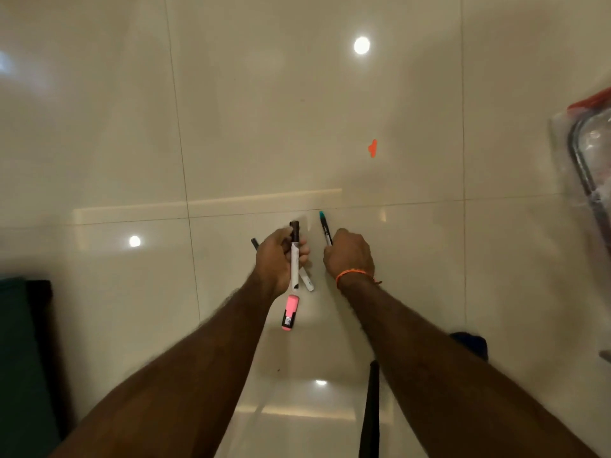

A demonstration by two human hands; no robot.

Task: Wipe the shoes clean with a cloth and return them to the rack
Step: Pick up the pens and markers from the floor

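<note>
The left hand (281, 256) grips a small bundle over the floor: a white marker (294, 259) with a dark cap pointing away, a pink highlighter (290, 312) hanging below the palm, a white pen (307, 283) angled beside it, and a dark pen (254, 242) jutting out leftward. The right hand (348, 256) holds a dark teal-tipped pen (325, 229), tip pointing away.

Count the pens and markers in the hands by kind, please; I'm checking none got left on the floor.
Pink highlighter, left hand: 1
White marker with dark cap, left hand: 1
Other white pen, left hand: 1
Dark pen, left hand: 1
Teal-tipped pen, right hand: 1
Total: 5
</note>
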